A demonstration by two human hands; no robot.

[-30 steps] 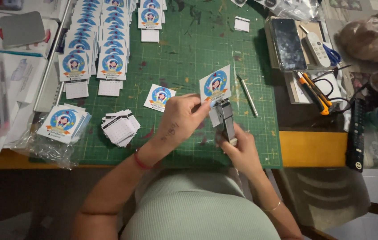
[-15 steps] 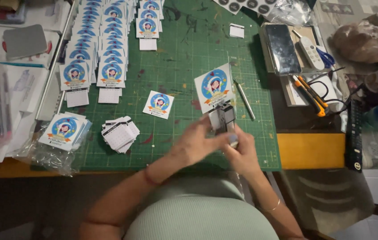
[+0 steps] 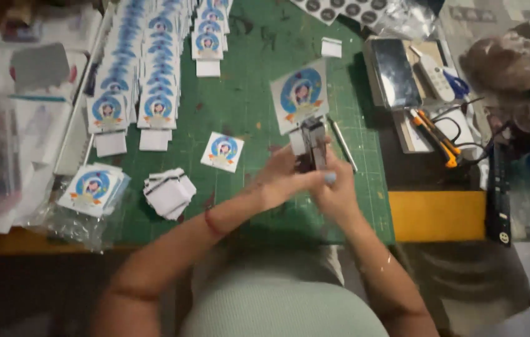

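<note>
Right then — over the green cutting mat (image 3: 252, 75) both hands met at its near edge. My left hand (image 3: 280, 181) and right hand (image 3: 333, 190) were closed together around a small dark stapler (image 3: 313, 142), held upright, its top pressed against the lower edge of a round-printed card (image 3: 300, 95). Just left of the stapler lay a single card (image 3: 222, 151) — further left, a pile of white slips (image 3: 169, 192).
</note>
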